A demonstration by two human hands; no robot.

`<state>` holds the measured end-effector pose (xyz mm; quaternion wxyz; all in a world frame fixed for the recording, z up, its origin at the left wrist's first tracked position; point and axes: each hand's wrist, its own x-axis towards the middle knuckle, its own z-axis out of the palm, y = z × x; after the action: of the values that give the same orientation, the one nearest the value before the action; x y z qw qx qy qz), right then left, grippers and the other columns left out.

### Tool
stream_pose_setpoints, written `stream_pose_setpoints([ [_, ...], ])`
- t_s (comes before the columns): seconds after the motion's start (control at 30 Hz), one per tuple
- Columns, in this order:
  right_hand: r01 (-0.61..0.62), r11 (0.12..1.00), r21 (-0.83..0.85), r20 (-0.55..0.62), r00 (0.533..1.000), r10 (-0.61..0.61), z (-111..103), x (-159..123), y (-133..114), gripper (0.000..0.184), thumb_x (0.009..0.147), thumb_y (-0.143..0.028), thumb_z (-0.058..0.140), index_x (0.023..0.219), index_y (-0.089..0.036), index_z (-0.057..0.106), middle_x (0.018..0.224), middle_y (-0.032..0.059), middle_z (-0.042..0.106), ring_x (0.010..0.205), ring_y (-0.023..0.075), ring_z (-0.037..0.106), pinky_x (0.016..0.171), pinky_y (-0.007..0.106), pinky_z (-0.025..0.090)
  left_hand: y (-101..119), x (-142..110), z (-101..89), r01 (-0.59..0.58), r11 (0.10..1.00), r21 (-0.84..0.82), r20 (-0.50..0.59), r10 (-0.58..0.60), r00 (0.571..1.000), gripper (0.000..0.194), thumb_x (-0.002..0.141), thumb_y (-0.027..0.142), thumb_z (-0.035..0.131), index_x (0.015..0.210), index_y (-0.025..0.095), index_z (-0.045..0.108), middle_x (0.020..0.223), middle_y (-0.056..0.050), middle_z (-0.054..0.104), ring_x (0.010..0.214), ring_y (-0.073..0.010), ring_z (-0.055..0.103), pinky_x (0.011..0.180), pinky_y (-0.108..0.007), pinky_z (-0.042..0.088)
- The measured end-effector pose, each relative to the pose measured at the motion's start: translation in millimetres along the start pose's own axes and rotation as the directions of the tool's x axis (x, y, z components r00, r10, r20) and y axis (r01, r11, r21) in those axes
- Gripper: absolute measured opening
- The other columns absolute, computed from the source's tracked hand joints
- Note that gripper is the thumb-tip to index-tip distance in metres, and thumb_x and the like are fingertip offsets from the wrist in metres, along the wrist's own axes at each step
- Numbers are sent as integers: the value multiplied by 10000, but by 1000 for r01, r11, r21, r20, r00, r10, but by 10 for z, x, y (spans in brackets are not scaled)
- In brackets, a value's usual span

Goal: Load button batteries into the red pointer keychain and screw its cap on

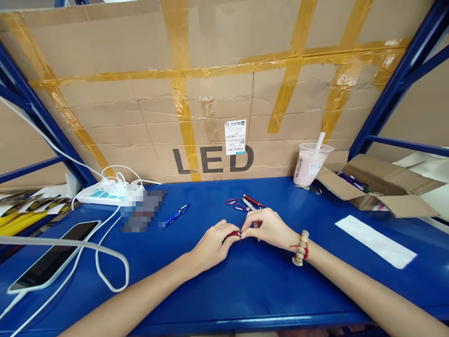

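Observation:
My left hand (213, 243) and my right hand (264, 227) meet over the middle of the blue table (224, 285). Both pinch a small red keychain flashlight (234, 233); the left hand's fingers wrap its red body, and the right hand's fingertips close on its silver end. A beaded bracelet (300, 248) with a red thread sits on my right wrist. Just behind my hands lie a few more red keychain lights with clips (245, 203). A blue keychain light (177, 214) lies alone to the left.
An open cardboard box (379, 187) holding more lights stands at the right, beside a pink drink cup (310, 164) with a straw. A white paper strip (375, 241) lies right. A power strip (108, 192), white cables and a phone (54, 256) occupy the left. A taped cardboard wall backs the table.

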<state>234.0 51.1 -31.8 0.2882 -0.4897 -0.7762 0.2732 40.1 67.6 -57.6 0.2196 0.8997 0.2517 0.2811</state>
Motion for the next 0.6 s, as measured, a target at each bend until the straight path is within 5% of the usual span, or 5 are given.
stream_pose_setpoints([
  [0.6, -145, 970, 197, 64, 989, 135, 77, 25, 53, 423, 701, -541, 641, 694, -119, 650, 644, 30, 631, 435, 77, 505, 455, 199, 390, 9, 12, 19, 76, 997, 26, -76, -74, 994, 212, 907, 221, 406, 985, 179, 599, 891, -37, 646, 794, -158, 534, 756, -274, 439],
])
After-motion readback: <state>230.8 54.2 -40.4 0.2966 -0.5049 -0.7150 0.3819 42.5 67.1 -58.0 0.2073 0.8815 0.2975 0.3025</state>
